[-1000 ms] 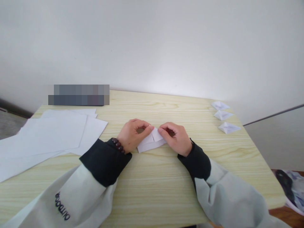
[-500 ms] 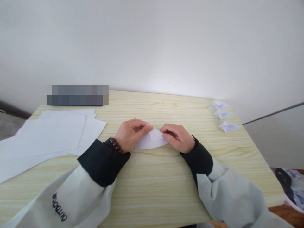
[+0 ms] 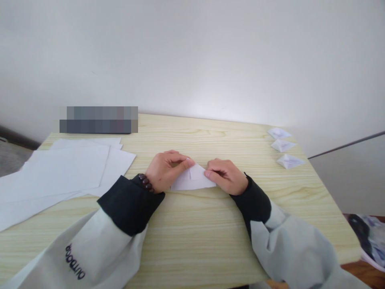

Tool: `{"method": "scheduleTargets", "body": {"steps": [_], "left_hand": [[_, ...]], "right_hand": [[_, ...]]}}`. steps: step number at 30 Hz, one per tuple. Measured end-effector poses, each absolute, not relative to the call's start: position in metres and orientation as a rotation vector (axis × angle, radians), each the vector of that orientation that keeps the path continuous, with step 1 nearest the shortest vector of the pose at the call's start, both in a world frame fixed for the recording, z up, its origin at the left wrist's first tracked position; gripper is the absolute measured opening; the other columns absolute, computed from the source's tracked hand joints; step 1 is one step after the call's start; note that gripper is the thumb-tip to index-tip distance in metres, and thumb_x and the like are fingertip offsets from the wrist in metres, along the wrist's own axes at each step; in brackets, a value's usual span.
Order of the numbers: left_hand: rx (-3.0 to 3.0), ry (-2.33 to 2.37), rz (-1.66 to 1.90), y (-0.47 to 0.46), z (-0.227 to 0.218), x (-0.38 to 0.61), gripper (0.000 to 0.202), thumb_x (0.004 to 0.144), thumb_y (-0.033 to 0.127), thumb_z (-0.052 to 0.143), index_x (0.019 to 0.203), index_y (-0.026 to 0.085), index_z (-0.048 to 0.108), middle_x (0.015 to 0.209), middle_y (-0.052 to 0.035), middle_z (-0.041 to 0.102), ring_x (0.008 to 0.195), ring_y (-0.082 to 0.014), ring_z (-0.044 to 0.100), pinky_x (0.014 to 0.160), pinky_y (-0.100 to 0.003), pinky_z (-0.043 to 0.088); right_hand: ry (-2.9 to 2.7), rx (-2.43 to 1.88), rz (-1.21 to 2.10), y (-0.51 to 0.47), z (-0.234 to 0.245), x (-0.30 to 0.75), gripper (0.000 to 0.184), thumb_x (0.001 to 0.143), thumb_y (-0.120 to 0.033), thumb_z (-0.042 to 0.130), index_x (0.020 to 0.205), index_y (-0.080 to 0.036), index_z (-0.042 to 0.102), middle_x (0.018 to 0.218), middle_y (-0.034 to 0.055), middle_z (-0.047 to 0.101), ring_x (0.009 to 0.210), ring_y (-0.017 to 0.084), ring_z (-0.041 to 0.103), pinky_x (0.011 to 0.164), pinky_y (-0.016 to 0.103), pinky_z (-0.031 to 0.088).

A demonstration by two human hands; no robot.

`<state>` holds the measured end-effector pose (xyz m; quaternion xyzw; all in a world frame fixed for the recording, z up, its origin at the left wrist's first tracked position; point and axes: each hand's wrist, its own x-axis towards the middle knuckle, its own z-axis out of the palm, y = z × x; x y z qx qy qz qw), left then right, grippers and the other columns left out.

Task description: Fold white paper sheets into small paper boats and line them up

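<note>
A white folded sheet of paper (image 3: 195,180) lies between my hands at the middle of the table, with a triangular peak at the top and a flat strip along its lower edge. My left hand (image 3: 168,170) pinches it near the peak, thumb in front and fingers behind. At the sloping right side, my right hand (image 3: 226,176) has its thumb and curled fingers closed on the paper's edge. The fingertips behind the paper are hidden.
Several loose white sheets (image 3: 66,168) overlap on the left of the wooden table (image 3: 192,241). Three folded white paper boats (image 3: 290,161) stand in a row at the right. A blurred-out dark object (image 3: 98,126) lies at the back left, before the white wall (image 3: 192,56).
My right hand has shifted slightly to the right and down along the folded paper's edge. My left hand keeps its pinch in almost the same place.
</note>
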<state>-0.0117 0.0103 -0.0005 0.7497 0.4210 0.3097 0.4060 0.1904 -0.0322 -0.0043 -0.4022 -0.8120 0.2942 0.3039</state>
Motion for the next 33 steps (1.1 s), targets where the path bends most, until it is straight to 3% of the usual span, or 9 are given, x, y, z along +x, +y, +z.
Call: {"method": "scheduleTargets", "body": {"steps": [5,14,18,23,33], "left_hand": [[1.83,1.077,0.805,0.008,0.0012,-0.012,0.028,0.076,0.041,0.058,0.071,0.016,0.071,0.075,-0.0033,0.069,0.078,-0.0181,0.06,0.072,-0.027,0.046],[1.845,1.046,0.774,0.0071,0.0046,-0.0127,0.033,0.08,0.04,0.053,0.064,0.015,0.067,0.066,-0.0009,0.062,0.065,-0.0136,0.054,0.061,-0.024,0.043],[1.764,1.036,0.753,0.0061,0.0055,-0.0116,0.033,0.079,0.043,0.054,0.071,0.014,0.068,0.07,-0.0016,0.066,0.067,-0.0139,0.057,0.059,-0.022,0.044],[1.541,0.897,0.631,0.0064,0.0021,-0.0125,0.036,0.073,0.046,0.063,0.093,0.016,0.068,0.084,-0.0024,0.071,0.073,-0.0163,0.064,0.062,-0.023,0.05],[1.582,0.954,0.581,0.0077,-0.0004,-0.0122,0.028,0.07,0.04,0.066,0.081,0.015,0.068,0.079,-0.0016,0.071,0.071,-0.0164,0.065,0.058,-0.021,0.05]], "right_hand": [[-2.13,-1.078,0.862,-0.0314,-0.0029,0.1917,0.034,0.087,-0.026,0.046,0.056,-0.019,0.037,0.052,-0.0049,0.033,0.05,0.009,0.033,0.051,0.023,0.026],[-2.101,-1.045,0.881,-0.0326,-0.0057,0.1913,0.026,0.086,-0.024,0.045,0.061,-0.018,0.044,0.055,-0.0035,0.041,0.054,0.009,0.038,0.054,0.023,0.03],[-2.031,-1.104,0.898,-0.0339,-0.0083,0.1916,0.022,0.085,-0.023,0.046,0.064,-0.017,0.048,0.057,-0.0032,0.043,0.053,0.009,0.038,0.052,0.022,0.029],[-1.884,-1.18,0.934,-0.0352,-0.0097,0.192,0.027,0.087,-0.027,0.045,0.062,-0.018,0.043,0.056,-0.0041,0.038,0.051,0.008,0.033,0.049,0.023,0.027],[-2.006,-1.174,0.8,-0.0359,-0.0079,0.1889,0.025,0.087,-0.024,0.046,0.063,-0.017,0.045,0.057,-0.0036,0.041,0.051,0.008,0.036,0.05,0.022,0.027]]}}
